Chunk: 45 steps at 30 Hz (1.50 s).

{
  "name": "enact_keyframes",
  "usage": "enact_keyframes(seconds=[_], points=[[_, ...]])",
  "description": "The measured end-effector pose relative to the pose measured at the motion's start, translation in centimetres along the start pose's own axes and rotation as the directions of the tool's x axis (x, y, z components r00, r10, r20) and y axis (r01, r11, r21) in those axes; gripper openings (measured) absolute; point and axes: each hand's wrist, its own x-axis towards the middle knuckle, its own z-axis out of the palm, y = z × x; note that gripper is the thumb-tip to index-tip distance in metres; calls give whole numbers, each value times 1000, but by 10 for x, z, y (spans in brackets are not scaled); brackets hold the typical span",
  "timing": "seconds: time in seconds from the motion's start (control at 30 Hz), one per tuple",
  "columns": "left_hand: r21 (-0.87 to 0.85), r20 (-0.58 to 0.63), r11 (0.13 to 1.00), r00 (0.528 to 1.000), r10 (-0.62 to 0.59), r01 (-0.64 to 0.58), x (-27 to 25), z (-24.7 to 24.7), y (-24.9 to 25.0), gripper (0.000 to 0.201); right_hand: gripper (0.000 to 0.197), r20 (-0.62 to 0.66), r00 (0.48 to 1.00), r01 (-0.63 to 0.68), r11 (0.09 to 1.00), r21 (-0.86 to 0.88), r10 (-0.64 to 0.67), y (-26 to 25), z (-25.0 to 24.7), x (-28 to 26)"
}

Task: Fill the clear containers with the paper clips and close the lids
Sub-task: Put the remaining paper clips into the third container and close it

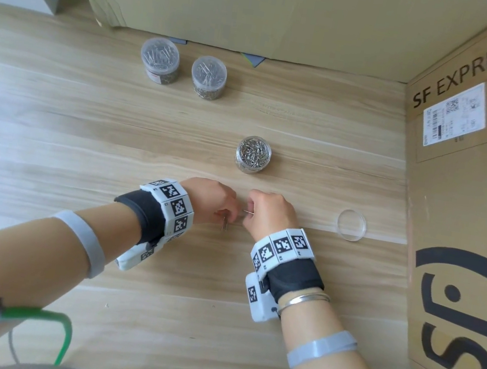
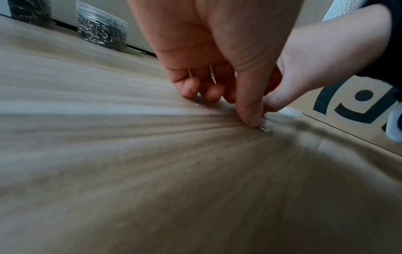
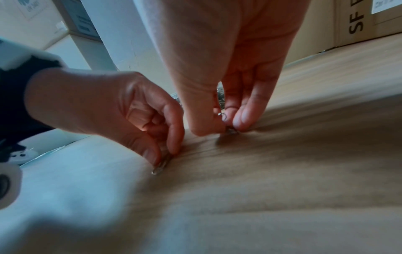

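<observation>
Both hands work side by side on the wooden table [image 1: 115, 130], fingertips down. My left hand [image 1: 220, 212] pinches a silver paper clip [image 3: 159, 167] against the wood, and its curled fingers keep more clips [image 2: 212, 75] in the palm. My right hand [image 1: 248, 215] pinches another clip [image 3: 231, 131] between thumb and fingers, with a further clip tucked behind them. An open clear container [image 1: 253, 154], filled with clips, stands just beyond the hands. Its clear round lid [image 1: 351, 225] lies flat to the right.
Two closed clear containers [image 1: 158, 60] [image 1: 208, 77] of clips stand at the back of the table. A large cardboard box [image 1: 471, 222] walls the right side and another box [image 1: 234, 2] the back. The table's front edge is near my body.
</observation>
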Motion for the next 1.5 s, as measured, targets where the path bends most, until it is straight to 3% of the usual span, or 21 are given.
enact_keyframes(seconds=[0.17,0.33,0.43,0.57,0.73,0.87,1.0,1.2,1.3,1.4,1.5], points=[[-4,-3,1000,1000,-25,25,1,0,1,13,11,-49,999,-15,998,55,17,5,-6,-1],[17,14,999,999,-44,44,4,1,0,15,8,-292,955,15,973,230,55,2,-33,8],[-22,-14,999,999,-50,50,6,-2,-1,15,7,-361,930,53,949,309,66,-4,-48,23],[-93,-185,994,980,-71,54,5,-10,-3,6,7,-352,933,62,930,362,74,-9,-53,39],[-190,-403,981,907,-125,50,6,-21,-13,9,5,-341,936,60,912,406,90,-3,-55,41],[-244,-503,967,842,-195,78,12,-37,-13,8,6,-411,903,60,909,413,127,11,-58,33],[-282,-550,952,793,-261,117,27,-49,-12,7,7,-404,903,15,927,375,149,29,-59,26],[-308,-516,940,804,-295,148,41,-54,-12,13,10,-367,913,-53,946,319,175,49,-53,19],[-345,-566,930,763,-314,127,38,-51,-10,15,9,-354,911,-97,942,321,214,58,-50,18],[-408,-573,903,732,-368,135,35,-46,-12,32,12,-291,921,-170,941,293,257,70,-48,17],[-341,-491,910,781,-385,234,35,-39,-14,77,29,-223,924,-265,942,208,309,83,-48,13]])
